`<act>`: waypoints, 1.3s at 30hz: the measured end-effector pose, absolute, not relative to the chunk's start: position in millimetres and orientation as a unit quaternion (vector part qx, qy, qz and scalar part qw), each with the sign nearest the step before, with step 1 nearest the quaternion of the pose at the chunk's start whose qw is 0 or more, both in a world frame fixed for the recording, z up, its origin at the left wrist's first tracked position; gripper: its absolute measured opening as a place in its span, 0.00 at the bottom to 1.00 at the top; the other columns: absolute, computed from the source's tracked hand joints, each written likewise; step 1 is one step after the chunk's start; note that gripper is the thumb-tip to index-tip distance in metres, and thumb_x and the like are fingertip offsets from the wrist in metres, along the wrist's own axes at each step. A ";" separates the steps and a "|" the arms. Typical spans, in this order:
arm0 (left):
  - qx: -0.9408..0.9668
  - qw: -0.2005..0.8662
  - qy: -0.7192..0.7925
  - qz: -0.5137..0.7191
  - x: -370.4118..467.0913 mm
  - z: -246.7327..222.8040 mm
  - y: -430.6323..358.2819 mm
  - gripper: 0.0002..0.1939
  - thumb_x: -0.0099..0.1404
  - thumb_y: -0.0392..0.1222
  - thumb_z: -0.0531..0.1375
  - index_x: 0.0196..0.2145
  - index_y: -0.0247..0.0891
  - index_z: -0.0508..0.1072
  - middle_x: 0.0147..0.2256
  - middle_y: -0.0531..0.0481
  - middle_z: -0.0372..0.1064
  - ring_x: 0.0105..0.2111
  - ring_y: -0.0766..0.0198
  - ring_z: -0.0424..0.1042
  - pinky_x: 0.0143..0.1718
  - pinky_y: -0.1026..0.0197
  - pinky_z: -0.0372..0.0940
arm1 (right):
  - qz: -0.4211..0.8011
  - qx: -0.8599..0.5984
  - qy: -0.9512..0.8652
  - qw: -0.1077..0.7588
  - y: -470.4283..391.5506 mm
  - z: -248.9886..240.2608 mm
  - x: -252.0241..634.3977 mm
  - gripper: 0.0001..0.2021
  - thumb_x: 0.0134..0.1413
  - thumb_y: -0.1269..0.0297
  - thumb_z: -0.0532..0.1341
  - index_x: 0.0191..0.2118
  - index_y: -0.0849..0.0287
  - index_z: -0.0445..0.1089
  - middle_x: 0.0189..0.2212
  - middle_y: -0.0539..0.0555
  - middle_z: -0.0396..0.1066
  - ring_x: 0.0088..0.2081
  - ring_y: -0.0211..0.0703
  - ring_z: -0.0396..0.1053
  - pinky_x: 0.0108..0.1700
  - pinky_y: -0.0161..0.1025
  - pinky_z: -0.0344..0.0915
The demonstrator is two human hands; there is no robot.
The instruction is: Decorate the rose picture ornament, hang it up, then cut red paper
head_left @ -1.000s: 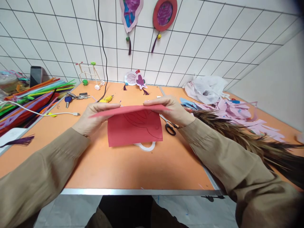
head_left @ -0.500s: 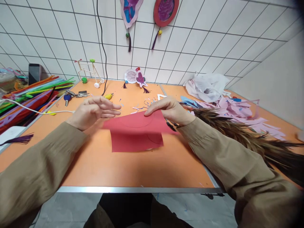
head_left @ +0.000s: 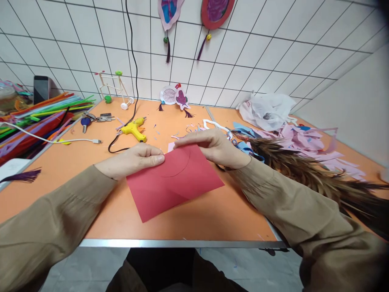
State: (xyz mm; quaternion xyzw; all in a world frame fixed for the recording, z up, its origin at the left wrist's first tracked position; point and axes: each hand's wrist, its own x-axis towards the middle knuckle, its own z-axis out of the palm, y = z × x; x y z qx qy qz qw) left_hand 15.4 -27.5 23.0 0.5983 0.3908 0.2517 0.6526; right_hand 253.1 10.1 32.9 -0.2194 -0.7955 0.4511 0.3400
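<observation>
Red paper [head_left: 176,188] with a curved pencil-like line on it is held tilted above the orange table. My left hand [head_left: 136,160] pinches its upper left edge, thumb on top and fingers underneath. At the upper right edge is my right hand [head_left: 212,148], its fingers stretched out along and behind the paper; the thumb is hidden. A small piece of pale pink paper [head_left: 171,147] shows just behind the red paper, between the hands.
A yellow glue gun [head_left: 133,129] with a black cord lies behind my left hand. Keys [head_left: 97,118] and pipe cleaners [head_left: 39,121] are at the left. Brown feathery stems [head_left: 291,166], pink scraps [head_left: 298,140] and a white plastic bag [head_left: 267,110] lie at the right.
My left hand has come down and taken hold of the red paper. The paper has turned and now shows as one flat surface. My right hand's fingers have straightened.
</observation>
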 end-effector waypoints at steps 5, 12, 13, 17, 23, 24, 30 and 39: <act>0.511 0.708 0.366 0.323 13.7 17.6 -24.0 0.12 0.56 0.49 0.67 0.28 0.36 0.79 0.28 0.43 0.77 0.24 0.61 0.74 0.23 0.65 0.67 | 0.597 -0.292 -0.628 0.406 24.2 26.0 258.2 0.25 0.50 0.49 0.64 0.54 0.48 0.68 0.48 0.52 0.73 0.37 0.41 0.73 0.38 0.40 0.70; 0.451 0.629 0.384 0.504 19.5 4.2 -15.5 0.13 0.54 0.49 0.69 0.29 0.36 0.78 0.25 0.48 0.76 0.22 0.64 0.73 0.26 0.65 0.68 | 0.673 -0.346 -0.530 0.382 18.1 18.1 246.8 0.28 0.42 0.35 0.62 0.36 0.57 0.75 0.33 0.56 0.74 0.31 0.45 0.73 0.25 0.37 0.69; 0.449 0.617 0.384 0.520 20.4 2.9 -15.1 0.13 0.53 0.49 0.69 0.28 0.36 0.77 0.24 0.50 0.75 0.22 0.65 0.72 0.25 0.66 0.68 | 0.677 -0.348 -0.528 0.376 13.8 16.6 243.4 0.27 0.42 0.37 0.64 0.35 0.58 0.75 0.32 0.56 0.74 0.29 0.44 0.72 0.23 0.35 0.67; 0.460 0.580 0.387 0.550 23.0 0.3 -14.9 0.14 0.52 0.50 0.69 0.24 0.36 0.74 0.22 0.51 0.73 0.20 0.66 0.70 0.23 0.66 0.65 | 0.708 -0.331 -0.482 0.396 1.0 10.9 232.5 0.20 0.44 0.45 0.67 0.37 0.55 0.73 0.31 0.53 0.74 0.26 0.37 0.69 0.22 0.31 0.64; 0.470 0.535 0.402 0.576 23.4 -2.8 -14.8 0.14 0.54 0.50 0.68 0.27 0.37 0.74 0.24 0.53 0.74 0.22 0.66 0.70 0.25 0.65 0.63 | 0.681 -0.351 -0.516 0.385 1.3 2.1 229.3 0.18 0.44 0.47 0.68 0.29 0.59 0.72 0.25 0.52 0.72 0.24 0.34 0.66 0.21 0.30 0.59; 0.470 0.536 0.400 0.575 24.0 -3.1 -15.2 0.14 0.53 0.50 0.68 0.27 0.37 0.74 0.24 0.53 0.74 0.21 0.66 0.70 0.24 0.65 0.63 | 0.667 -0.357 -0.535 0.375 1.7 0.1 229.6 0.18 0.43 0.49 0.68 0.26 0.60 0.71 0.23 0.51 0.71 0.22 0.33 0.64 0.21 0.30 0.58; 0.427 0.602 0.372 0.562 29.3 -0.9 -19.0 0.16 0.54 0.53 0.68 0.28 0.35 0.76 0.27 0.48 0.76 0.26 0.61 0.73 0.27 0.63 0.65 | 0.612 -0.376 -0.579 0.386 4.3 -4.2 232.1 0.17 0.42 0.52 0.69 0.24 0.62 0.71 0.19 0.48 0.67 0.20 0.29 0.56 0.21 0.31 0.50; 0.447 0.608 0.374 0.539 29.2 -5.1 -17.8 0.15 0.52 0.50 0.69 0.26 0.34 0.76 0.25 0.48 0.76 0.24 0.62 0.73 0.24 0.64 0.64 | 0.570 -0.367 -0.627 0.384 6.2 0.8 233.3 0.16 0.44 0.52 0.66 0.24 0.62 0.69 0.18 0.48 0.65 0.19 0.31 0.56 0.22 0.33 0.52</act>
